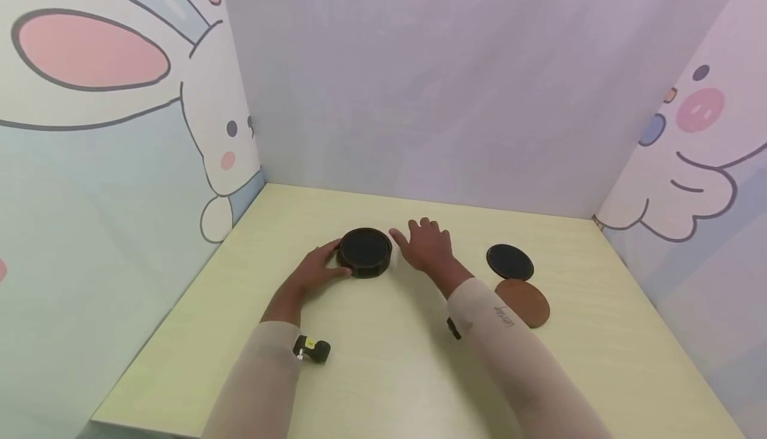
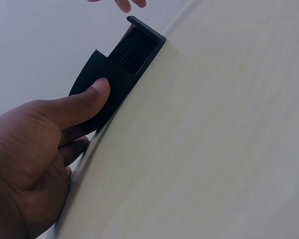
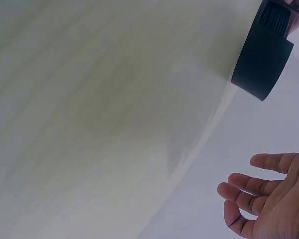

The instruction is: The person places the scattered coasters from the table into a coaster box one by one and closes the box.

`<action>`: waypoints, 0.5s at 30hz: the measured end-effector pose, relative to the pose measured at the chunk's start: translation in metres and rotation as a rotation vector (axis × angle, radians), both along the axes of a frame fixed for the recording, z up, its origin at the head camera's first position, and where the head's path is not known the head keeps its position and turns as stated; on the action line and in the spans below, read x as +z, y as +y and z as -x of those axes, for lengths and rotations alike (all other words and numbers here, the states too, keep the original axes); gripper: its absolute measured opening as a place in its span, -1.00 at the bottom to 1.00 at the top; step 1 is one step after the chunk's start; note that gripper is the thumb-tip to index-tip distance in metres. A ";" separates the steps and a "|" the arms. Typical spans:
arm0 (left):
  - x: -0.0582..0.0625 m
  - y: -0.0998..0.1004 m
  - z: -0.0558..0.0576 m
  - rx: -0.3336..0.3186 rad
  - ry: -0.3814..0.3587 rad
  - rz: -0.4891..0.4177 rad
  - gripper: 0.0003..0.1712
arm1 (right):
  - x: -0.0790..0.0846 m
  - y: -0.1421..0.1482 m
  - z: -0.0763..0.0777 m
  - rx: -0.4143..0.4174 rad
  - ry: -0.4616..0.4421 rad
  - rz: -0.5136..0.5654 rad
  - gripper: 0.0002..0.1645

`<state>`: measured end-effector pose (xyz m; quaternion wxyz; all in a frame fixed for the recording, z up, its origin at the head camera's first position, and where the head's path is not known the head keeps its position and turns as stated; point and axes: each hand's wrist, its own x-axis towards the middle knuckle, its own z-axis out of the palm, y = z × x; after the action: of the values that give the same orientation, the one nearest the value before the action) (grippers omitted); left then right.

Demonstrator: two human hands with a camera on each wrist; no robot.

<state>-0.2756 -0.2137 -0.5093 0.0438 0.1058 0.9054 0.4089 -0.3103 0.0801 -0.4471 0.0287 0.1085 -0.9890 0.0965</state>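
A round black coaster holder (image 1: 367, 271) stands on the table with a stack of dark coasters (image 2: 134, 51) inside, visible through a gap in its side wall. My left hand (image 1: 313, 271) grips the holder's left side, its thumb (image 2: 100, 89) on the outer wall and the fingers curled behind. Just right of the holder, my right hand (image 1: 427, 246) hovers with spread fingers and holds nothing. Those fingers (image 3: 256, 186) are apart from the holder in the right wrist view.
Two loose round coasters lie to the right of my right arm: a black coaster (image 1: 510, 262) and, nearer me, a brown coaster (image 1: 522, 303) beside it. Fabric walls with cartoon animals (image 1: 222, 132) enclose the pale table (image 1: 371, 372) at the back and sides.
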 end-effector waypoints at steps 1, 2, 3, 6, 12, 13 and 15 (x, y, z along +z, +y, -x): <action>0.000 0.000 0.000 -0.001 0.000 -0.002 0.06 | 0.001 0.003 0.000 -0.009 0.001 0.004 0.04; 0.000 0.000 0.000 -0.002 0.000 -0.003 0.07 | 0.001 0.006 0.001 -0.016 0.004 0.008 0.04; 0.000 0.000 0.000 -0.001 -0.002 -0.004 0.07 | 0.002 0.010 0.002 -0.025 0.004 0.012 0.04; -0.001 0.000 0.000 0.002 -0.005 0.005 0.08 | 0.004 0.020 0.004 -0.052 -0.001 0.026 0.04; -0.002 0.000 0.001 -0.001 0.001 0.017 0.08 | 0.002 0.047 0.011 -0.105 -0.040 0.035 0.07; -0.002 0.000 0.002 -0.004 0.004 0.019 0.08 | 0.001 0.052 0.012 -0.111 -0.049 0.036 0.07; -0.002 -0.001 0.002 -0.008 0.009 0.022 0.08 | 0.001 0.060 0.013 -0.121 -0.070 0.033 0.08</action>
<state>-0.2776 -0.2143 -0.5109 0.0427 0.1104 0.9096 0.3982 -0.3231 0.1404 -0.4462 0.0015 0.0446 -0.9924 0.1144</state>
